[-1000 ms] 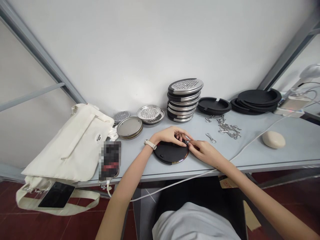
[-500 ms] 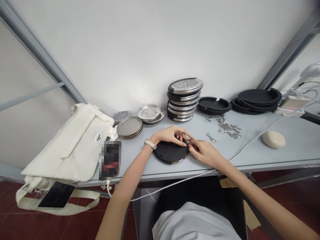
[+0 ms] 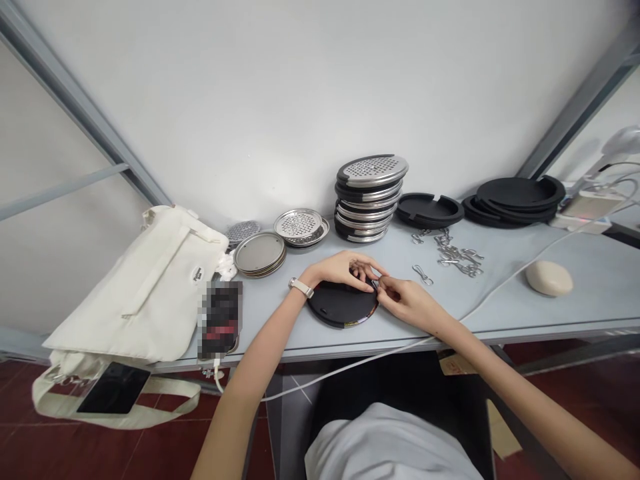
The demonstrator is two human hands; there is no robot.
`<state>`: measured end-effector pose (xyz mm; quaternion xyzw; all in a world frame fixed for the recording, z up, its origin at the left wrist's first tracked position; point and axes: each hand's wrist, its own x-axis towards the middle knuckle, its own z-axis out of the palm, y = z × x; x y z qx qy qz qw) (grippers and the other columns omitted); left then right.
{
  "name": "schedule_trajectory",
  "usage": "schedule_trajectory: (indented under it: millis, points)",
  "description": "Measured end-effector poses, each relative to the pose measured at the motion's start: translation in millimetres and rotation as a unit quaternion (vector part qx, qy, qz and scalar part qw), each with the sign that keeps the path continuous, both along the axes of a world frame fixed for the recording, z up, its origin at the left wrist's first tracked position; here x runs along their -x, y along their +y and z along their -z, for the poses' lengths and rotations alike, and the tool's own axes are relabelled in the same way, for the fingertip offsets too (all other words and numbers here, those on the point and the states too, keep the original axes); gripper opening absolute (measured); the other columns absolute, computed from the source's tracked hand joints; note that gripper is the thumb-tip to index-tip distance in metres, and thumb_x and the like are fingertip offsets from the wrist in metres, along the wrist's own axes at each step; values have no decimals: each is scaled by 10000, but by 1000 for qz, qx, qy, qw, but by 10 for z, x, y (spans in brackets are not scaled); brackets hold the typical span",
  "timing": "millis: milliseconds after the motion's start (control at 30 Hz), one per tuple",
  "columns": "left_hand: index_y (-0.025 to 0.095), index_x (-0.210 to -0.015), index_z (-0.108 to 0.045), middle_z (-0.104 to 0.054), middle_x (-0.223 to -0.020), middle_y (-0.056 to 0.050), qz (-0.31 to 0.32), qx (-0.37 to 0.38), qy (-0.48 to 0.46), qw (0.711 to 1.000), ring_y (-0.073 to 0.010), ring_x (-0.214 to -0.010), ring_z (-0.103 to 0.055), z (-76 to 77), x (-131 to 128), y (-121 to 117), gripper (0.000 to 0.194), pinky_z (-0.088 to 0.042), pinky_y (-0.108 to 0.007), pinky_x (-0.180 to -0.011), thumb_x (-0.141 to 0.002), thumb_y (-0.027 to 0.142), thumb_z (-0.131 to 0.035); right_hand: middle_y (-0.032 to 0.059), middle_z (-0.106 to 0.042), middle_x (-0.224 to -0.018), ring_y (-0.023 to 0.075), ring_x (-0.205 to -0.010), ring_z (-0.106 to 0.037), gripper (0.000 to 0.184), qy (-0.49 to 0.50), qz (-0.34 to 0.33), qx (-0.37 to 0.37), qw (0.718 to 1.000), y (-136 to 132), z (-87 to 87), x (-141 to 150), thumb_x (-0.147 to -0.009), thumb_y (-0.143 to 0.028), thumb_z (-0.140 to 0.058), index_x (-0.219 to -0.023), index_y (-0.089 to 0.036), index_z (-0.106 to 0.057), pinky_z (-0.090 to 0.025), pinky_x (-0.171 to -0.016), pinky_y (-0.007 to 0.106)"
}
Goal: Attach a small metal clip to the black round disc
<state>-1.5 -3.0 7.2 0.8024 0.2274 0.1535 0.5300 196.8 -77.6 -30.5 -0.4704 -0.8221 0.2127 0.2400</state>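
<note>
A black round disc (image 3: 345, 305) lies flat on the table, with a shiny, coloured strip along its front right rim. Across its far side bends my left hand (image 3: 353, 270), a watch on the wrist, thumb and fingers closed at the disc's upper right edge. Meeting it there, my right hand (image 3: 403, 300) pinches a small metal snap hook (image 3: 375, 285), mostly hidden by the fingertips. Right of the hands lies a loose snap hook (image 3: 423, 275), and behind it several more form a pile (image 3: 460, 259).
Behind the hands rises a tall stack of black-and-silver perforated discs (image 3: 371, 200). Black round holders (image 3: 430, 210) stand to its right, metal discs (image 3: 260, 253) to its left. A white bag (image 3: 135, 293), a phone (image 3: 220, 320), a white cable (image 3: 500, 283) and a cream rounded object (image 3: 549, 278) surround the workspace.
Both hands stay at the disc's upper right edge with almost no movement. The right fingers shift very slightly around the snap hook.
</note>
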Motion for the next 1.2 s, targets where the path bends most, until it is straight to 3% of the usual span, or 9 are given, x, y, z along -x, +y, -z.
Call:
schedule_trajectory:
  millis: [533, 833, 1200]
  points:
    - [173, -1188, -647, -687, -987, -86, -5, 8, 4, 1000, -104, -752, -566, -18, -6, -22, 511, -464, -260, -761, -696, 232, -772, -33, -445, -534, 120, -484, -423, 234, 6, -10, -12, 1000, 10, -3, -22, -858, -271, -418, -631, -217, -399, -312, -507, 233]
    - [191, -1201, -636, -648, -1001, -67, -12, -32, 18, 999, -79, -677, -502, -24, -13, -14, 516, -402, -219, -642, -704, 246, -764, 65, -653, -721, 190, -596, -594, 288, -36, -33, -33, 998, 16, -17, -14, -959, -295, -300, -959, -169, -559, -396, -597, 272]
    - [167, -1163, -653, -669, -1016, -84, -25, -24, 30, 999, -60, -623, -470, -26, -13, -19, 495, -381, -201, -600, -693, 262, -776, 70, -661, -698, 179, -570, -574, 310, -43, -32, -38, 998, 29, -17, -17, -953, -271, -315, -790, -186, -564, -379, -575, 273]
